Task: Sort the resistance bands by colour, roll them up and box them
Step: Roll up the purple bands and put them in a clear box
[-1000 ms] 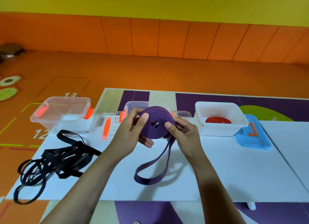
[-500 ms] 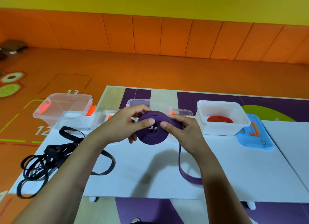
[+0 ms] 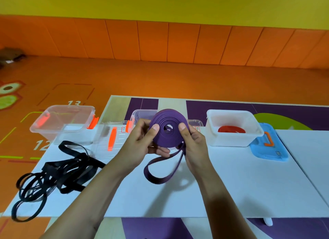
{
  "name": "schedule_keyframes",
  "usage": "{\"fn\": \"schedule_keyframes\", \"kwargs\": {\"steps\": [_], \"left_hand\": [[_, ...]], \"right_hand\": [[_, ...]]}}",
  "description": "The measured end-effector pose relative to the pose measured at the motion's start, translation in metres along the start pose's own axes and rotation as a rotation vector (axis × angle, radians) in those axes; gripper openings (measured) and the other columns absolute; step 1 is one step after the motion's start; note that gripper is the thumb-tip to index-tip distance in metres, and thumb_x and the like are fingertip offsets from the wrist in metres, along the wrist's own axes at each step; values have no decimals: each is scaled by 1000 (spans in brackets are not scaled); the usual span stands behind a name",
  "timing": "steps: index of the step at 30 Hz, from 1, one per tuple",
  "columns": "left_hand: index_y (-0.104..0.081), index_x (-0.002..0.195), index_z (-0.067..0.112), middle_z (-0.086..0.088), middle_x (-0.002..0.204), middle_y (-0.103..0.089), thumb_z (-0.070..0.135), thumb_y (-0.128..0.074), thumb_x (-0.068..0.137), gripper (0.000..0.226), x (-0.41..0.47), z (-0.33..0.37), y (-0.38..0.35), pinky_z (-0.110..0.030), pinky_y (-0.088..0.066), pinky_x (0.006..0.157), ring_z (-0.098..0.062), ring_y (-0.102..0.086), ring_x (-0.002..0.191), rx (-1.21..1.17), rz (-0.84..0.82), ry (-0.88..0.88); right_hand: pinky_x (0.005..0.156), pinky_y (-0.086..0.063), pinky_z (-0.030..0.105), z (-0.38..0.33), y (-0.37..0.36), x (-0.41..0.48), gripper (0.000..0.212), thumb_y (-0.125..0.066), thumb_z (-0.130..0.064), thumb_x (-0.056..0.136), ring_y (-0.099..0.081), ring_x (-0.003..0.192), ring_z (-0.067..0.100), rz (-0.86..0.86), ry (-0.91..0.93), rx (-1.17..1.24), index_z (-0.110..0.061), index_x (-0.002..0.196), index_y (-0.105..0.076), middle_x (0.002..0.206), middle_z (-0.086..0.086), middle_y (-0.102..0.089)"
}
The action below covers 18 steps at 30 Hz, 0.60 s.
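Pinching purple coil (image 3: 169, 130) in left hand (image 3: 140, 146) and right hand (image 3: 194, 146), thumbs pressing its face, near tabletop's (image 3: 231, 185) far edge; needing tight, flush wraps while feeding tail (image 3: 156, 181) in.

purple band (image 3: 169, 132) coiled, tail loose

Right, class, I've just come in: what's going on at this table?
A person grips a partly rolled purple band with the left hand and right hand. A loose tail hangs below the coil, so rolling is unfinished. Black bands lie tangled at the left end of the table. A red band sits in the white box.
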<state>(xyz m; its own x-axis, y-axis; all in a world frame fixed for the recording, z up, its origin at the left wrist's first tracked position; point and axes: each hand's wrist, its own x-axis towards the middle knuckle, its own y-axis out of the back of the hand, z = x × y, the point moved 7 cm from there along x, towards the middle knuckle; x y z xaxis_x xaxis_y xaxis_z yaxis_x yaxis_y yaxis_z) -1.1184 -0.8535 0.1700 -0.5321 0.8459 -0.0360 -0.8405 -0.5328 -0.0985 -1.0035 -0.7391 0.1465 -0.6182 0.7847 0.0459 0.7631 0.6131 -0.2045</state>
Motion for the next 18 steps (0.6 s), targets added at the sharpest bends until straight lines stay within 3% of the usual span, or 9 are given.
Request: {"fn": "schedule_keyframes", "kwargs": {"steps": [2,5,7,10,12,14,18], "left_hand": [[-45,104,11,-24,99,-73,23,-47,105,12,-1,-8,-2,-48,-62,69,-46,-73,72,-49,4,37],[-48,111,7,-20,109,-69,21,-50,106,15,-5,-18,2,-49,-62,69,-46,-74,79,-31,-26,146],[-55,110,9,-11,112,-66,25,-58,102,18,-5,-16,13,-49,-62,65,-37,-74,77,155,-30,179],[-61,114,28,10,112,-64,39,-68,94,24,-3,7,30,-45,-61,59,-25,-67,64,486,-17,49],[-63,114,34,11,102,-67,42,-69,92,24,-1,21,26,-43,-58,55,-29,-64,59,595,-119,-14],[-64,109,29,4,91,-68,40,-67,95,18,0,26,15,-43,-55,51,-37,-63,61,632,-212,-46],[-59,106,21,-1,91,-70,31,-61,100,12,-2,26,2,-44,-59,53,-40,-65,59,435,-119,-118]], "right_hand": [[64,-48,41,8,-2,-1,43,-68,-52,90,-55,72,27,27,-36,6,-12,102,-76,86,19,-68],[49,-35,27,10,4,1,31,-66,-37,95,-41,53,18,26,-53,-40,-8,99,-74,65,7,-53],[46,-28,20,3,8,3,24,-66,-30,96,-31,48,12,-53,-42,-113,-9,101,-76,58,-5,-46],[54,-37,9,-12,6,3,15,-68,-13,95,-47,48,1,-226,17,-271,-3,103,-76,57,-15,-57],[62,-43,8,-17,-1,-1,12,-72,-10,93,-58,59,-2,-320,15,-301,-4,102,-77,65,-16,-68],[65,-47,12,-18,-4,-3,10,-75,-12,90,-61,64,1,-336,-2,-301,-6,98,-78,70,-11,-71],[52,-36,21,-22,14,0,25,-77,-25,91,-42,51,8,-222,-4,-272,-1,92,-73,59,-3,-50]]}}
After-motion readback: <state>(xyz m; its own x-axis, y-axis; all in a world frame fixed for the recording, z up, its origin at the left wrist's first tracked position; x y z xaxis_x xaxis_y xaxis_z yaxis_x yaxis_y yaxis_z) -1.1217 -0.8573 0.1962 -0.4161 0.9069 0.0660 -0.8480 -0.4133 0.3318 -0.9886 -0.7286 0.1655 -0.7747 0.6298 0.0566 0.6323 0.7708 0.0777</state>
